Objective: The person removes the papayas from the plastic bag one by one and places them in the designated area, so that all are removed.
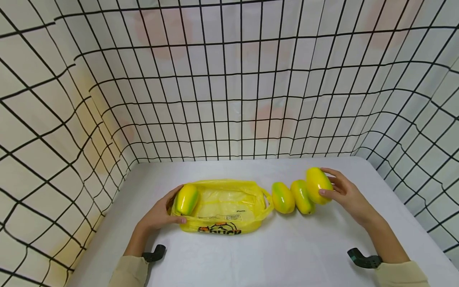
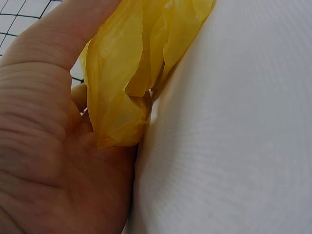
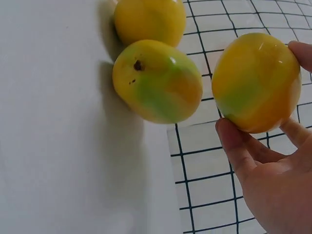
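Observation:
A yellow plastic bag with black print lies open on the table, one mango inside its left end. My left hand holds the bag's left end, thumb at the front and fingers partly hidden behind it. In the left wrist view the crumpled yellow plastic lies against that hand's palm. My right hand grips a yellow-green mango between thumb and fingers, raised off the table in the right wrist view. Two more mangoes, a middle one and a left one, lie side by side near the bag's handle.
A white-covered table spreads under everything. Black grid netting over pale sheets stands behind and on both sides. Each wrist wears a dark strap, the left strap and the right strap.

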The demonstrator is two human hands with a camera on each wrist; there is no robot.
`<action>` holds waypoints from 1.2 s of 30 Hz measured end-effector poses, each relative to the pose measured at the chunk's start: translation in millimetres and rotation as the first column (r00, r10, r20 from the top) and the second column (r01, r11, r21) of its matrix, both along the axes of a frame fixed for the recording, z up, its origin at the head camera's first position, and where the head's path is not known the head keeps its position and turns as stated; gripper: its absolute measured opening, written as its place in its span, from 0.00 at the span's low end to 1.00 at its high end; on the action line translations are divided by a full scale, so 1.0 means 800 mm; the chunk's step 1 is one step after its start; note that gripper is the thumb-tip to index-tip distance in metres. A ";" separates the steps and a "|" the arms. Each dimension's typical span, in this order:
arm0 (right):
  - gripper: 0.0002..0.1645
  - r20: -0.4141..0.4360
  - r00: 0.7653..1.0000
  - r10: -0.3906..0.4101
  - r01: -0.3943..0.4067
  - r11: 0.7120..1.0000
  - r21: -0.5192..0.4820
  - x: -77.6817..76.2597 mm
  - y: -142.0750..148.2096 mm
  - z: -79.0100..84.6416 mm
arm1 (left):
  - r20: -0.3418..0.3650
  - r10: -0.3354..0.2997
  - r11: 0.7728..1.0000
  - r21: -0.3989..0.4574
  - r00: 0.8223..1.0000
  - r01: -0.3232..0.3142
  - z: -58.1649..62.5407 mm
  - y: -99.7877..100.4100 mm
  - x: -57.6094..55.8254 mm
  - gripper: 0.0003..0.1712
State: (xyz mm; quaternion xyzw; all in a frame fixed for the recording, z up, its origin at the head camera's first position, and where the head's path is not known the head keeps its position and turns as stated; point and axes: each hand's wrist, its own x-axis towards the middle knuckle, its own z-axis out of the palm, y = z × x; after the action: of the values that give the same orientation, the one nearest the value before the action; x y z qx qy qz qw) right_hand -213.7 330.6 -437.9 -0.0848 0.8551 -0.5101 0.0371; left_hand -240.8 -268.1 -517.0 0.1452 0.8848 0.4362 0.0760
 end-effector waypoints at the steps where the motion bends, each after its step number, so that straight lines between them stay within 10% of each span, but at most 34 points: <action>1: 0.42 0.003 1.000 -0.002 0.002 1.000 0.002 0.000 0.002 -0.001 | 0.001 0.000 1.000 0.001 1.000 0.000 0.000 0.000 0.000 0.67; 36: 0.46 0.146 0.989 0.003 -0.006 1.000 0.020 -0.009 0.045 -0.054 | -0.012 -0.009 1.000 0.018 1.000 0.009 0.003 0.002 0.002 0.68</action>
State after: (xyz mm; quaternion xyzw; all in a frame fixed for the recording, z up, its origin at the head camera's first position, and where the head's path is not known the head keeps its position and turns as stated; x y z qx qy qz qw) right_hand -221.0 366.8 -481.3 -0.0489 0.8550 -0.5061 0.1018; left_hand -239.4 -266.8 -514.4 0.1523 0.8807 0.4428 0.0715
